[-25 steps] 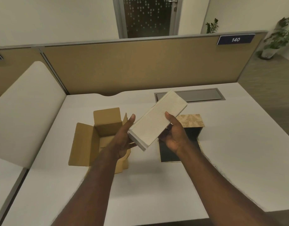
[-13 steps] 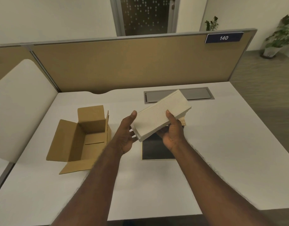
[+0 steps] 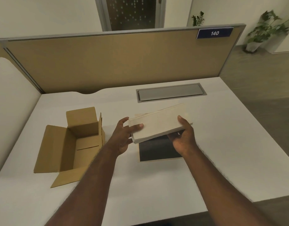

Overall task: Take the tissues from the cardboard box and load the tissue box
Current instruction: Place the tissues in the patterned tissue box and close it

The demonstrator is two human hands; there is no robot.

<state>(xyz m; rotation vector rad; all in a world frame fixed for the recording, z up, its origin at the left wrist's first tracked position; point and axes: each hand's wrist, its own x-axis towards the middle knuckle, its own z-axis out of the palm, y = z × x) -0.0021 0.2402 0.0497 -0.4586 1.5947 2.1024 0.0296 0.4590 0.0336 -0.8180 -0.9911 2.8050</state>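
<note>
- White desk with a tan partition behind carried everything.
- Tissue stack hung above the dark tissue box, hiding most of it.
- Left hand and right hand each clasped one end.
- Cardboard box lay open at left, seemingly empty.

At the centre of the frame, the left hand and right hand gripped the ends of a pale rectangular tissue stack above a dark open-topped tissue box, right of an open brown cardboard box on the white desk.
</note>
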